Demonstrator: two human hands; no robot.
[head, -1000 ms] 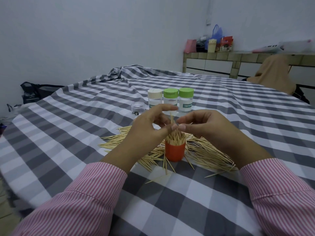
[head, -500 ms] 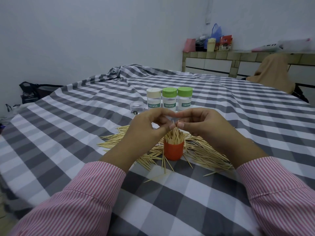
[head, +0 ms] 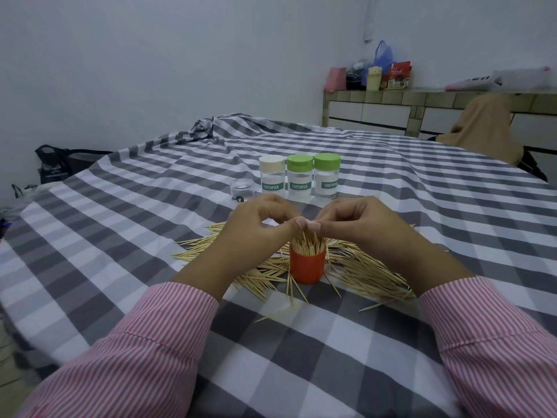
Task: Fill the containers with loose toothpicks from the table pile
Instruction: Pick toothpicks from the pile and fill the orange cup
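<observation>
An orange container (head: pixel 306 268) stands upright on the checked tablecloth, packed with upright toothpicks (head: pixel 308 246). A loose toothpick pile (head: pixel 364 268) spreads around and behind it. My left hand (head: pixel 259 229) and my right hand (head: pixel 355 221) meet right above the container. Their thumbs and forefingers come together over the tips of the upright toothpicks and pinch a few of them. The pinched toothpicks are mostly hidden by the fingers.
Three capped jars labelled TOOTHPICK stand behind the hands: a cream-lidded jar (head: pixel 272 179) and two green-lidded jars (head: pixel 299 181) (head: pixel 327 176). A small clear cup (head: pixel 242 190) sits to their left. A tiled counter (head: pixel 391 107) and a draped chair (head: pixel 482 125) stand at the back right.
Toothpicks that stuck up between my fingertips a second ago have sunk down into the container. Both hands have lowered slightly toward its rim.
</observation>
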